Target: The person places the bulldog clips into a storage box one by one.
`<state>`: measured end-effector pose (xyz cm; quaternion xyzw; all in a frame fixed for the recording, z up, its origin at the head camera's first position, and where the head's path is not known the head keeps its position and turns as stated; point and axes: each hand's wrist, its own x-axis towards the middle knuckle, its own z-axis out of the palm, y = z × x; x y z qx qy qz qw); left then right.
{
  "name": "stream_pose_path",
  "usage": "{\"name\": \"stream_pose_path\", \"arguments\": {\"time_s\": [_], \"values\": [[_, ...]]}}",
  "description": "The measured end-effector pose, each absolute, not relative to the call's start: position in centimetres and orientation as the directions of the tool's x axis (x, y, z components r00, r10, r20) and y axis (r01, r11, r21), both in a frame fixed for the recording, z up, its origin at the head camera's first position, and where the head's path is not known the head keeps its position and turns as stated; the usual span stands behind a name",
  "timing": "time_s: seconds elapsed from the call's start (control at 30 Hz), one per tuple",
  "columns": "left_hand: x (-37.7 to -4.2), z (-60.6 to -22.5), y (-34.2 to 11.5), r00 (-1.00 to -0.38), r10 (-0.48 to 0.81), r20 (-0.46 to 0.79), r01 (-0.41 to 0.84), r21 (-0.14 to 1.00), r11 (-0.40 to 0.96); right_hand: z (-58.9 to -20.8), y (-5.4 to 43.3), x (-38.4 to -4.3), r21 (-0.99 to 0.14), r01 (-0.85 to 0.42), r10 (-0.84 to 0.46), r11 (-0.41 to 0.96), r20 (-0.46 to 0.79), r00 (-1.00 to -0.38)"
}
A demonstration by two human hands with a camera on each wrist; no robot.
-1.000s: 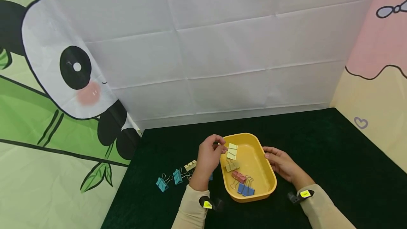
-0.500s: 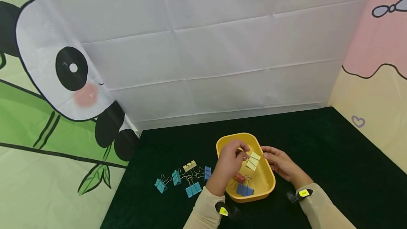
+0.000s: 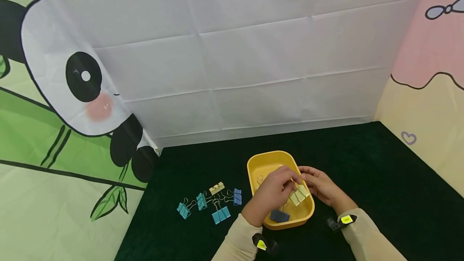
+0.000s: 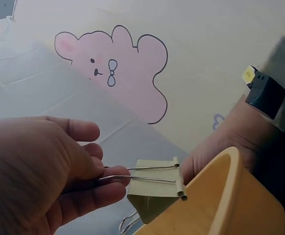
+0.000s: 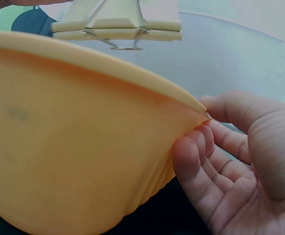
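My left hand (image 3: 273, 190) pinches a pale yellow binder clip (image 3: 299, 195) by its wire handles, over the right side of a yellow plastic bin (image 3: 266, 156). The left wrist view shows the clip's body (image 4: 154, 188) hanging just above the bin's rim, its wire handles between thumb and fingers. My right hand (image 3: 320, 186) holds the bin at its right side; in the right wrist view the thumb is at the rim and the fingers bend beneath it. Inside the bin lies a blue binder clip (image 3: 280, 216); my left hand covers other clips there.
Left of the bin, several binder clips lie on the dark green cloth (image 3: 348, 148): teal ones (image 3: 220, 214), a yellow one (image 3: 216, 188) and a blue one (image 3: 237, 197). A white curtain (image 3: 253, 59) rises behind, with cartoon-printed sheets at both sides.
My left hand has carried the yellow clip from the bin's left rim rightward across it and toward the near right side. My right hand keeps its hold on the bin.
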<state>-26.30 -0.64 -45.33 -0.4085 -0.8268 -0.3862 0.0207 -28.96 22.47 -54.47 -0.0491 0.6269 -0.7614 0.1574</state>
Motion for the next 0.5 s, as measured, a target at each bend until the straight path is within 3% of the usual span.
{"name": "stream_pose_path", "arguments": {"time_s": [0.1, 0.27, 0.5], "values": [[-26.3, -45.6, -0.3, -0.641, 0.709, 0.294, 0.707, 0.585, 0.397, -54.4, 22.4, -28.9, -0.969, 0.181, -0.286, -0.168, -0.127, -0.950], [-26.3, -45.9, -0.2, -0.683, 0.705, 0.190, 0.687, 0.494, 0.532, -54.4, 22.4, -28.8, -0.971, 0.179, -0.274, -0.156, -0.132, -0.953], [-26.7, -45.6, -1.2, -0.752, 0.640, 0.156, 0.587, 0.601, 0.543, -54.5, 22.4, -29.0, -0.972, 0.182, -0.267, -0.150, -0.137, -0.954]]}}
